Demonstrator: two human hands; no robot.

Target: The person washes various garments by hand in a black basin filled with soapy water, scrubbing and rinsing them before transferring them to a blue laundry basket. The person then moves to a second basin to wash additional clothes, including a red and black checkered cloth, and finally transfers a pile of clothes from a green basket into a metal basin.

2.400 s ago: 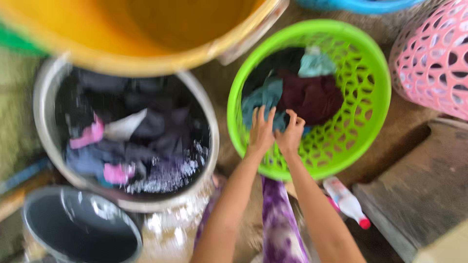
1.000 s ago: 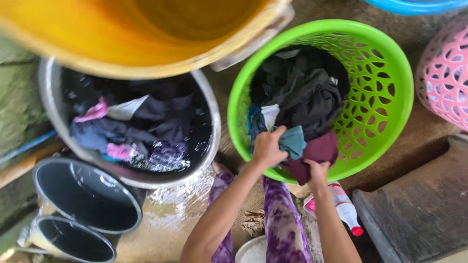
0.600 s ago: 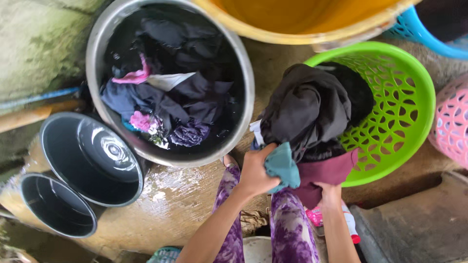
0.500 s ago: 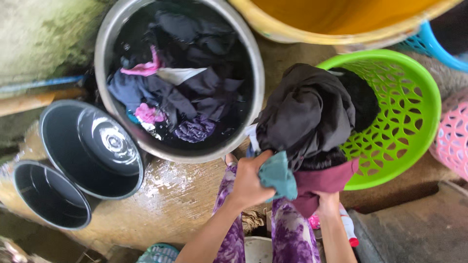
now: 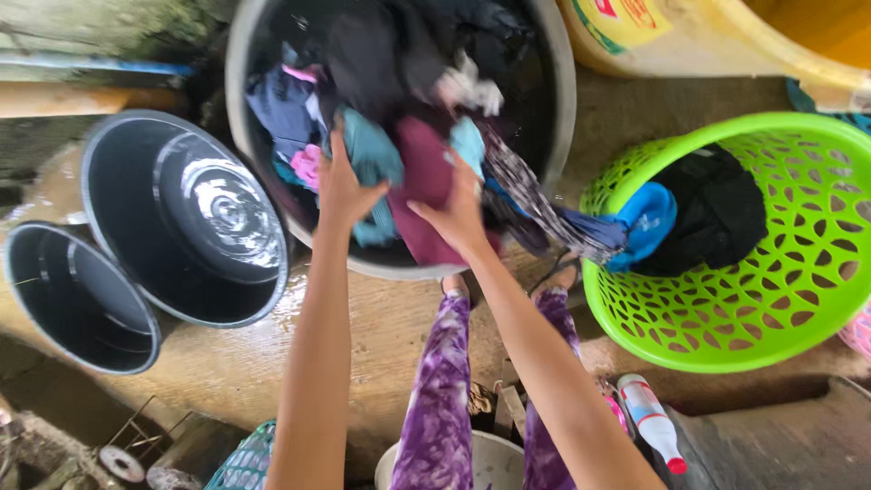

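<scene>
Both of your hands were on the bundle of clothes (image 5: pixel 413 181) at the near rim of the metal basin (image 5: pixel 555 109). Your left hand (image 5: pixel 343 189) lay spread over the teal cloth (image 5: pixel 372 163), fingers wrapped into it. Your right hand (image 5: pixel 455 210) pressed on the maroon garment (image 5: pixel 425 186), fingers curled over its edge; how tight that grip was, I could not tell.

The bundle lay straight ahead of you, past your knees, half over the basin's lip. Its long axis ran from the basin down and to your right: a striped piece (image 5: pixel 544 204) trailed off toward the green basket (image 5: pixel 726 299), where a blue cloth (image 5: pixel 646 222) hung over the rim beside a dark heap (image 5: pixel 712 213). Your right hand was the nearer one to that trailing end; your left was nearer the pile of dark washing deeper in the basin.

Half a second earlier you held the same teal and maroon pieces low by your lap, with a big black garment bulging over the basket's edge. Since then the load had gone up and across into the basin, and the basket held far less. The two dark buckets (image 5: pixel 186 218) on your left looked unmoved, as did the bottle (image 5: pixel 651 431) by your right leg.
</scene>
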